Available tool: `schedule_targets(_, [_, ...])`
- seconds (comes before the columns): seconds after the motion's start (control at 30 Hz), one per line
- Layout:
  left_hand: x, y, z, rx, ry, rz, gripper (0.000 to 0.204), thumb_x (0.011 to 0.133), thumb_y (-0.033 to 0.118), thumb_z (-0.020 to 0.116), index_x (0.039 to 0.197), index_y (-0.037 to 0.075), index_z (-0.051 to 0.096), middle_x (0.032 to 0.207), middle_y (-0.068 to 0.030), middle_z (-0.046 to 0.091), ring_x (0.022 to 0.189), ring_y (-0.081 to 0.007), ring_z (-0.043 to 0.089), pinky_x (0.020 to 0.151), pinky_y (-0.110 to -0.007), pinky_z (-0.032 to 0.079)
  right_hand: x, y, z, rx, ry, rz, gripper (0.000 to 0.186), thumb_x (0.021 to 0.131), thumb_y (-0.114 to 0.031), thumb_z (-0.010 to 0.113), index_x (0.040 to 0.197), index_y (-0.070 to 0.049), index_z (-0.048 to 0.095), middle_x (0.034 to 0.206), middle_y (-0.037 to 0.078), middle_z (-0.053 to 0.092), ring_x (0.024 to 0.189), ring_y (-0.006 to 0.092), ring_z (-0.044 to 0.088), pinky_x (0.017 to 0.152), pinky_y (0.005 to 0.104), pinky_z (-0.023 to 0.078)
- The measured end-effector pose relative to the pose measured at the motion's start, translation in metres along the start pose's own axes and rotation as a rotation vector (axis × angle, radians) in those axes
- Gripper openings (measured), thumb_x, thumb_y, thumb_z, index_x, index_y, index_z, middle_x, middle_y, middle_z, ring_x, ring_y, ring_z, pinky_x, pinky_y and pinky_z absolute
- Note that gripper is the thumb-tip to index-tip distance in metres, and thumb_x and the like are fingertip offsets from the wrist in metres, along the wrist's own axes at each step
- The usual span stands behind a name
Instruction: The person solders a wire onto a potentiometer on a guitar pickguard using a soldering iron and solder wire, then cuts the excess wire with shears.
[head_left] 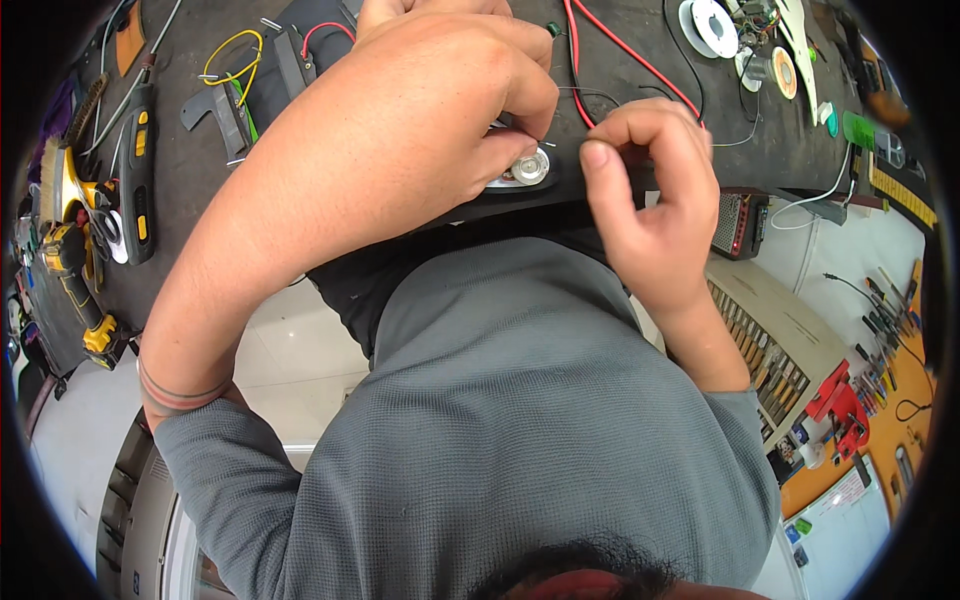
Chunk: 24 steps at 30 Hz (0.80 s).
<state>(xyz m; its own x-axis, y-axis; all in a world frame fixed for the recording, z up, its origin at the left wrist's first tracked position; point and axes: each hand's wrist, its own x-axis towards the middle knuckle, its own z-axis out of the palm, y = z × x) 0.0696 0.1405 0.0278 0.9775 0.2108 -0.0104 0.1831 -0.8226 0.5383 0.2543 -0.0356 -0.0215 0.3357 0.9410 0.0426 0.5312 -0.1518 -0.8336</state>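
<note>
My left hand (490, 90) is closed over the front edge of the dark workbench, its fingers curled and partly hidden behind its own back. Its thumb lies against a small round silvery metal part (530, 166), which sits in an oval metal piece. A thin pin sticks out beside the thumb. To the right, my right hand (660, 195) has thumb and forefinger brought together in a pinch. Whatever is between them is too small to make out. A thin dark wire (597, 93) runs just above these fingertips, near a red cable (640, 57).
Left on the bench (800, 150) are a rotary tool (137, 175), scissors (103, 222), a brush and a yellow-black power tool (78, 290). A looped yellow wire (233, 60) lies nearer. Spools (708, 28) stand at the right. Below hangs a drawer cabinet (775, 340).
</note>
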Motion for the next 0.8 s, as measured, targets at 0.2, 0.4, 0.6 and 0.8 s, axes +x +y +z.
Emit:
schedule_targets(0.2, [-0.002,-0.002,0.002,-0.036,0.020,0.019,0.015,0.101,0.025,0.085,0.098,0.010,0.086,0.096,0.0009,0.070,0.108,-0.0212,0.056,0.100,-0.044,0.034,0.010,0.014,0.013,-0.505,0.221,-0.678,0.038,0.076,-0.017,0.093,0.111,-0.020,0.077,0.109,-0.005,0.075,0.096,0.0184,0.068,0.095,0.0396,0.036])
schedule_targets(0.4, [-0.002,0.001,-0.006,-0.138,0.032,0.053,0.014,0.100,0.024,0.085,0.097,0.010,0.085,0.095,0.0005,0.070,0.109,-0.0212,0.057,0.100,-0.044,0.034,0.016,0.016,0.015,-0.524,0.231,-0.703,0.028,0.078,-0.017,0.092,0.100,-0.020,0.076,0.099,-0.007,0.074,0.092,0.0167,0.067,0.092,0.0392,0.036])
schedule_targets(0.6, [-0.001,0.001,0.000,-0.101,0.030,-0.008,0.012,0.098,0.020,0.086,0.092,0.010,0.081,0.093,0.0006,0.068,0.107,-0.0214,0.057,0.098,-0.043,0.033,0.016,0.006,0.008,-0.292,0.005,-0.463,0.014,0.088,-0.013,0.087,0.094,-0.014,0.074,0.086,-0.005,0.068,0.085,0.0185,0.061,0.090,0.0392,0.038])
schedule_targets(0.8, [-0.003,0.005,0.001,-0.012,0.064,0.021,0.012,0.098,0.019,0.086,0.091,0.010,0.082,0.091,0.0016,0.069,0.106,-0.0211,0.057,0.098,-0.043,0.033,0.007,-0.008,-0.004,-0.061,-0.164,-0.050,0.008,0.093,-0.012,0.083,0.094,-0.011,0.075,0.085,-0.003,0.068,0.085,0.0190,0.061,0.091,0.0390,0.039])
